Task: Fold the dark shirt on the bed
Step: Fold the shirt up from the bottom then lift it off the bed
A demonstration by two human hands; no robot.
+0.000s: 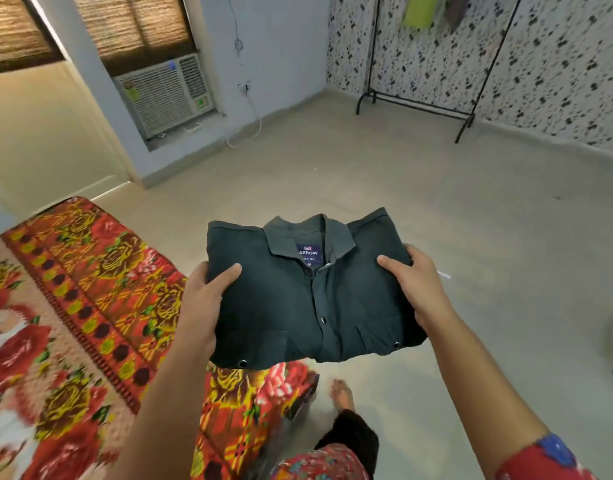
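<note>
So closest to the lens you've got two bare forearms coming up from the bottom edge, around 6 and 5 o'clock, with a bit of red patterned sleeve [540, 460] on the right arm. Both reach to the middle of the frame, where the dark shirt [308, 292] is held up in the air, already folded into a neat rectangle with the collar on the far side and the label showing.

The left hand [203, 310] grips the shirt's left edge, thumb pressed flat on top of the fabric and the rest of the fingers tucked underneath where you can't see them. The right hand [417, 285] does the same on the right edge, thumb on top pointing inward, other fingers hidden below. So both are clamped on the shirt.

The shirt isn't on the bed [73, 323] at all. It hovers over the bed's corner and the floor [436, 202], with the red and yellow floral bedcover spreading out toward 8 o'clock. A bare foot [343, 393] stands on the floor just below the shirt, near 6 o'clock.

Further back: a window air conditioner [165, 95] at about 11 o'clock, and a black clothes rack [419, 105] against the speckled wall at around 1 o'clock.
</note>
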